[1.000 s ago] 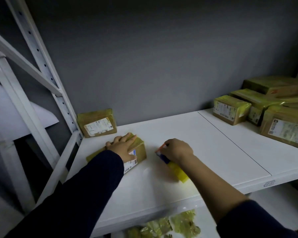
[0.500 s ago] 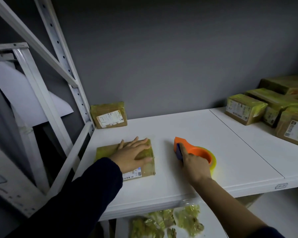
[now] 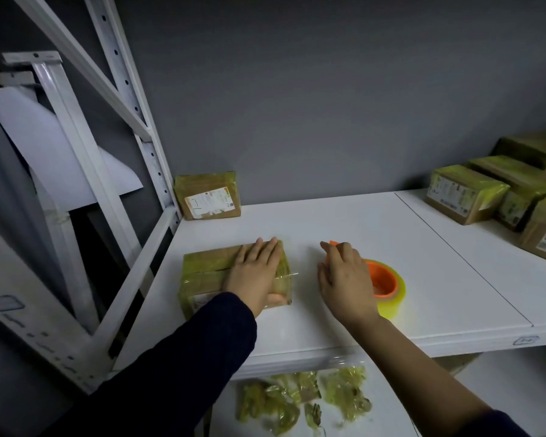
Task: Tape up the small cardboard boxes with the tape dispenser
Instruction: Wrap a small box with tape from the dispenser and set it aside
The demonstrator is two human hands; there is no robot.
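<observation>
Small cardboard box [image 3: 202,269] lies flat at front left of the white shelf [image 3: 360,222]. Left hand [image 3: 256,275] pressed flat on its right half, fingers straight. Tape dispenser [image 3: 386,282] just right of box, apart; right hand [image 3: 344,279] rests on it, fingers loosely extended.

1 s ago the left hand [image 3: 256,275] curled over the far edge of the box [image 3: 202,272], which stood tipped up. Now the box is flat under the palm. Fingers were spread at 0.5 s and are now together on the box's right half, thumb at the near right corner. The right hand [image 3: 344,282] had the tape dispenser [image 3: 383,282] wrapped and mostly hidden, close to the box. Now the fingers lie nearly straight over its left end, roll exposed right of the hand. A thin tape tail [image 3: 292,274] now shows between the hands.
</observation>
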